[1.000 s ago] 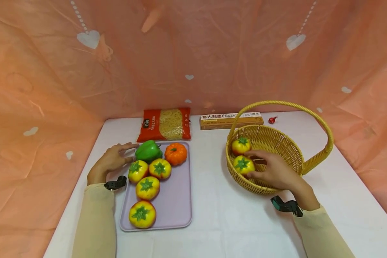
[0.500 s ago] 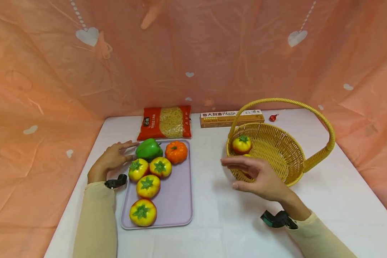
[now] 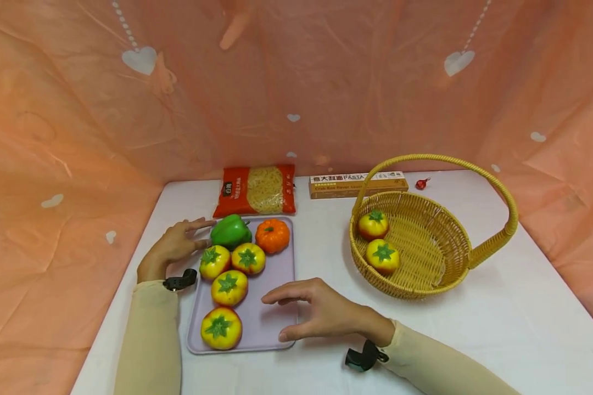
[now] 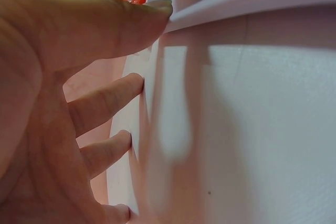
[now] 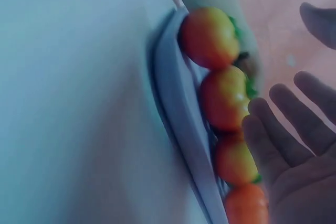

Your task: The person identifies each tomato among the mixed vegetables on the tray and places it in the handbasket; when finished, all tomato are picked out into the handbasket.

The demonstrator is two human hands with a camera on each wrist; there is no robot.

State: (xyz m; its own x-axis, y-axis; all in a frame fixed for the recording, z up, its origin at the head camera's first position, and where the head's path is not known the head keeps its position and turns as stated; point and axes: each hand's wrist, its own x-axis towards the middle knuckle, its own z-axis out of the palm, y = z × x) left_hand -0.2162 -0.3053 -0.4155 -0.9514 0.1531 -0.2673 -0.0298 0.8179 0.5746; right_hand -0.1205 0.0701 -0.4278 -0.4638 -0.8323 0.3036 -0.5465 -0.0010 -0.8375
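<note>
A lilac tray (image 3: 272, 274) carries several yellow-red persimmons (image 3: 221, 328) with green leafy tops, a green bell pepper (image 3: 231, 232) and a small orange pumpkin (image 3: 273, 236). My left hand (image 3: 173, 244) rests at the tray's left edge beside the pepper; in the left wrist view its thumb (image 4: 121, 30) lies at the tray's rim. Over the tray's right edge hovers my right hand (image 3: 321, 310), thumb and fingers spread apart with nothing between them. Its palm also shows in the right wrist view, beside a row of persimmons (image 5: 209, 38).
A wicker basket (image 3: 425, 247) with a tall arched handle stands at the right, holding two persimmons (image 3: 382, 256). Behind lie a red bag of pasta (image 3: 259, 190), a pasta box (image 3: 358, 185) and a small red wrapped item (image 3: 422, 184). A pink curtain hangs at the back.
My right hand has let go of a persimmon in the basket and moved left and nearer to me, over the tray's edge. The left hand has stayed in place.
</note>
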